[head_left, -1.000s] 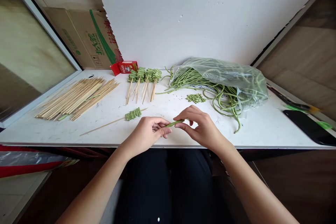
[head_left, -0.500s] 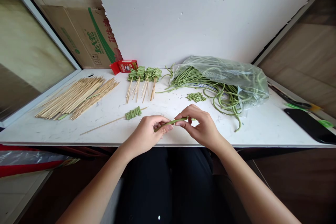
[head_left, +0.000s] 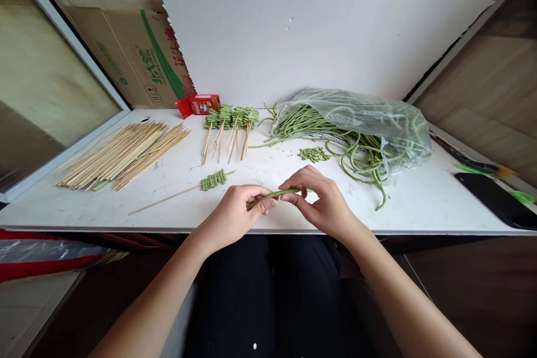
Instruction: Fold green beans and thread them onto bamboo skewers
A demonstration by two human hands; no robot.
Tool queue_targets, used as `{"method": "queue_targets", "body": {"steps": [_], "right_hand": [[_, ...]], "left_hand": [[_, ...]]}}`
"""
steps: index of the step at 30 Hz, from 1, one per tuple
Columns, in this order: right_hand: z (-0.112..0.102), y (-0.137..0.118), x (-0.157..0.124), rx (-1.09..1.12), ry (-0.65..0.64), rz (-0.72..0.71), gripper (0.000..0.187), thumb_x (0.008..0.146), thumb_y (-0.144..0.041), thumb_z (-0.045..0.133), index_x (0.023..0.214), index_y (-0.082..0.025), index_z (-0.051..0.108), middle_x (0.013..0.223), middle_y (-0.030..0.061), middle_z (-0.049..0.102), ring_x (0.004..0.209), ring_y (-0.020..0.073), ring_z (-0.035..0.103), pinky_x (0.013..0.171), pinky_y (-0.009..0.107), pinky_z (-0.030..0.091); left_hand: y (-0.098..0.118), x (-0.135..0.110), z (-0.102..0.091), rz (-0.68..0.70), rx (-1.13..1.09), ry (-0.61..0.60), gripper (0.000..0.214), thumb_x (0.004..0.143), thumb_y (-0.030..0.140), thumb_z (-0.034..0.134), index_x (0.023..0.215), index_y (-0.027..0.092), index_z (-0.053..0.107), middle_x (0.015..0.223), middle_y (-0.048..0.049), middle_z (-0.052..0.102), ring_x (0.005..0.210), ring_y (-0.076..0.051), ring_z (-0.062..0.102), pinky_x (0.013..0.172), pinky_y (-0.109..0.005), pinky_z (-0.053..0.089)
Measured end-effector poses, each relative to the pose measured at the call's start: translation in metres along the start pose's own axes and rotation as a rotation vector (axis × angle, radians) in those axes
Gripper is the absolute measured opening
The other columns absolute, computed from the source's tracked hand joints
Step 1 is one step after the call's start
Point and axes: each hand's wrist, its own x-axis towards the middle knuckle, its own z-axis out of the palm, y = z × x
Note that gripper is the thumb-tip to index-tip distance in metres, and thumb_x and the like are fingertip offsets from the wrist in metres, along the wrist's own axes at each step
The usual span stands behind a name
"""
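Observation:
Both hands pinch one piece of green long bean (head_left: 274,195) just above the near edge of the white table (head_left: 419,201). My left hand (head_left: 237,215) is closed on its left end and my right hand (head_left: 323,201) grips its right end. To the left of my hands lies a bamboo skewer with several short bean pieces threaded on it (head_left: 213,180). A small heap of cut bean pieces (head_left: 314,154) lies beyond my right hand.
A pile of bare bamboo skewers (head_left: 126,154) lies at the left. Several loaded skewers (head_left: 229,123) rest at the back beside a red box (head_left: 199,105). A plastic bag of long beans (head_left: 356,128) sits at the right, a black phone (head_left: 495,198) at the far right, a cardboard box (head_left: 138,61) behind.
My hands have drawn slightly apart, so a longer stretch of the bean shows between them. Everything on the table lies as before.

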Motion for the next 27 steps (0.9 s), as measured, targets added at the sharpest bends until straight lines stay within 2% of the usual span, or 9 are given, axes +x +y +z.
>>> {"method": "queue_targets", "body": {"steps": [3, 7, 11, 17, 21, 23, 24, 25, 27], "right_hand": [[0.002, -0.001, -0.001, 0.011, -0.047, -0.009, 0.016, 0.102, -0.037, 0.068, 0.108, -0.025, 0.077, 0.095, 0.0087, 0.074, 0.091, 0.0244, 0.061, 0.074, 0.038, 0.052], [0.004, -0.003, -0.001, 0.039, -0.058, 0.0, 0.012, 0.102, -0.032, 0.067, 0.1, -0.024, 0.076, 0.09, 0.0075, 0.072, 0.089, 0.0235, 0.06, 0.075, 0.037, 0.05], [0.005, -0.002, -0.002, 0.097, -0.098, 0.009, 0.015, 0.104, -0.03, 0.065, 0.094, -0.024, 0.074, 0.089, 0.0064, 0.072, 0.089, 0.0234, 0.061, 0.082, 0.039, 0.048], [0.01, 0.004, -0.002, 0.36, -0.119, 0.064, 0.026, 0.101, -0.045, 0.068, 0.091, -0.021, 0.074, 0.085, 0.006, 0.07, 0.084, 0.021, 0.063, 0.083, 0.037, 0.049], [0.007, 0.021, -0.004, 0.523, -0.157, 0.107, 0.034, 0.098, -0.054, 0.07, 0.091, -0.021, 0.074, 0.086, 0.0055, 0.067, 0.081, 0.0193, 0.061, 0.078, 0.034, 0.05], [-0.003, 0.033, -0.006, 0.59, -0.074, 0.143, 0.037, 0.097, -0.058, 0.07, 0.088, -0.022, 0.073, 0.083, 0.0044, 0.065, 0.078, 0.0189, 0.06, 0.074, 0.034, 0.049], [-0.011, 0.039, -0.006, 0.594, 0.01, 0.167, 0.037, 0.096, -0.058, 0.07, 0.087, -0.022, 0.072, 0.082, 0.0042, 0.065, 0.077, 0.0192, 0.06, 0.072, 0.034, 0.049], [-0.02, 0.046, -0.007, 0.547, 0.091, 0.195, 0.036, 0.094, -0.058, 0.073, 0.089, -0.023, 0.074, 0.084, 0.0048, 0.067, 0.078, 0.0197, 0.061, 0.071, 0.034, 0.05], [-0.037, 0.058, -0.007, 0.318, 0.221, 0.274, 0.031, 0.089, -0.053, 0.081, 0.093, -0.023, 0.079, 0.091, 0.0075, 0.074, 0.084, 0.0225, 0.065, 0.071, 0.034, 0.05]], "left_hand": [[0.002, 0.0, 0.001, 0.025, 0.046, -0.011, 0.033, 0.103, 0.046, 0.061, 0.097, 0.018, 0.078, 0.082, -0.0023, 0.069, 0.073, -0.016, 0.059, 0.068, -0.027, 0.046], [0.004, -0.001, 0.003, 0.08, 0.082, -0.027, 0.033, 0.104, 0.041, 0.058, 0.089, 0.018, 0.075, 0.081, -0.003, 0.067, 0.077, -0.017, 0.06, 0.071, -0.028, 0.045], [0.003, -0.002, 0.006, 0.112, 0.079, -0.045, 0.035, 0.104, 0.033, 0.057, 0.074, 0.017, 0.069, 0.076, -0.0025, 0.063, 0.074, -0.016, 0.057, 0.07, -0.028, 0.043], [0.002, -0.002, 0.009, 0.149, 0.021, -0.05, 0.028, 0.103, 0.026, 0.058, 0.08, 0.018, 0.071, 0.08, -0.003, 0.067, 0.076, -0.015, 0.061, 0.073, -0.027, 0.047], [0.002, -0.003, 0.006, 0.159, 0.022, -0.086, 0.028, 0.103, 0.024, 0.057, 0.08, 0.018, 0.071, 0.081, -0.0036, 0.07, 0.076, -0.015, 0.062, 0.072, -0.026, 0.048], [0.0, -0.003, 0.0, 0.154, 0.027, -0.101, 0.028, 0.103, 0.024, 0.057, 0.08, 0.017, 0.071, 0.082, -0.004, 0.071, 0.075, -0.015, 0.063, 0.07, -0.025, 0.047], [-0.001, -0.003, -0.003, 0.142, 0.025, -0.098, 0.029, 0.104, 0.026, 0.057, 0.081, 0.017, 0.071, 0.082, -0.0042, 0.071, 0.074, -0.015, 0.062, 0.069, -0.025, 0.047], [-0.002, -0.002, -0.007, 0.123, 0.021, -0.089, 0.03, 0.104, 0.03, 0.057, 0.082, 0.017, 0.072, 0.081, -0.0042, 0.071, 0.074, -0.014, 0.062, 0.068, -0.025, 0.047], [-0.005, -0.001, -0.012, 0.073, 0.021, -0.056, 0.033, 0.105, 0.038, 0.057, 0.086, 0.016, 0.074, 0.08, -0.0038, 0.07, 0.073, -0.014, 0.061, 0.067, -0.025, 0.046]]}}
